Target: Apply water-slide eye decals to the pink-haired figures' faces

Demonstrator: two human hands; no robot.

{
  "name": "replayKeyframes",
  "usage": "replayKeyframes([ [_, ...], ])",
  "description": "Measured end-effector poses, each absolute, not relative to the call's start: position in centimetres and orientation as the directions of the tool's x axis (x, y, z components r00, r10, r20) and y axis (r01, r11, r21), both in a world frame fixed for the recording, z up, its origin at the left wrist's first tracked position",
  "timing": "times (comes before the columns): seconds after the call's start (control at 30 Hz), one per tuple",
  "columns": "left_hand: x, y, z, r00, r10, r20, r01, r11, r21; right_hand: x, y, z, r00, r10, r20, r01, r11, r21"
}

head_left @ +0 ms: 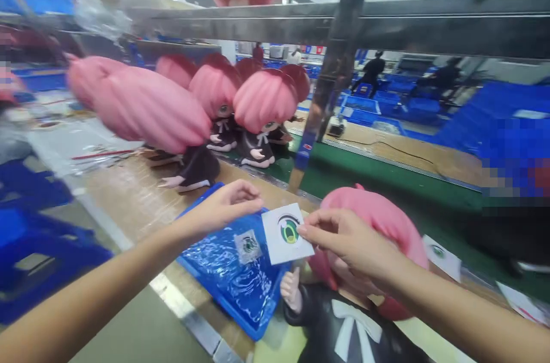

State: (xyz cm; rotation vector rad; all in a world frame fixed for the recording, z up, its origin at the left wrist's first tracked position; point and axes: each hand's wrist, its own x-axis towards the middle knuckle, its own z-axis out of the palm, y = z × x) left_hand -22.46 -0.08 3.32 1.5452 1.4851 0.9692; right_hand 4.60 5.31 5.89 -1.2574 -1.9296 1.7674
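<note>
A square white decal sheet [275,243] printed with a green eye is pinched at its right edge between the thumb and fingers of my right hand [344,237]. My left hand [234,201] hovers just left of the sheet's upper corner, fingers loosely bent and apart, holding nothing visible. Below both hands lies a blue tray [215,277] of water, with a smaller eye decal [248,247] in it. Partly behind my right hand and forearm is a large pink-haired figure [373,208] in a black dress with a white bow; its face is mostly hidden.
Several similar pink-haired figures [266,99] stand along the back of the bench [124,180]. Another eye sheet [442,257] lies right of the near figure. A metal post [322,77] rises behind the bench, beside a green surface [373,171]. Blue crates [26,260] stand at left.
</note>
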Motion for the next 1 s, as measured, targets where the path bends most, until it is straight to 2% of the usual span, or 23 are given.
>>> replayKeyframes([
  [0.07, -23.3, 0.4, 2.1, 0.022, 0.997, 0.067, 0.529, -0.069, 0.846, 7.9, 4.6, 6.2, -0.526, 0.725, -0.444, 0.47, -0.187, -0.863],
  [0.13, -24.1, 1.1, 0.9, 0.022, 0.985, 0.174, 0.665, -0.144, 0.733, 11.3, 3.9, 6.1, -0.448, 0.746, -0.493, 0.486, -0.26, -0.835],
  [0.27, -23.0, 2.4, -0.2, 0.206, 0.904, 0.374, 0.779, -0.383, 0.497, 16.5, 2.8, 5.0, -0.292, 0.814, -0.501, 0.473, -0.333, -0.816],
  [0.33, -20.7, 2.9, 0.1, 0.331, 0.836, 0.437, 0.747, -0.516, 0.42, 17.8, 2.3, 4.6, -0.222, 0.829, -0.513, 0.48, -0.365, -0.798],
  [0.4, -17.7, 3.4, 0.8, 0.479, 0.711, 0.515, 0.677, -0.673, 0.299, 18.3, 1.9, 4.6, -0.172, 0.833, -0.525, 0.477, -0.396, -0.785],
  [0.47, -14.6, 3.8, 1.6, 0.651, 0.494, 0.576, 0.551, -0.83, 0.088, 18.3, 1.8, 4.7, -0.14, 0.836, -0.53, 0.461, -0.419, -0.782],
  [0.53, -12.2, 4.3, 2.4, 0.741, 0.324, 0.589, 0.431, -0.901, -0.048, 18.3, 2.0, 4.9, -0.118, 0.839, -0.531, 0.445, -0.434, -0.784],
  [0.67, -9.3, 5.4, 3.0, 0.787, 0.192, 0.586, 0.342, -0.927, -0.155, 18.2, 2.9, 4.9, -0.133, 0.832, -0.538, 0.432, -0.44, -0.787],
  [1.0, -7.3, 6.6, 1.3, 0.834, 0.075, 0.547, 0.282, -0.91, -0.305, 17.8, 3.1, 4.9, -0.185, 0.822, -0.539, 0.405, -0.436, -0.804],
])
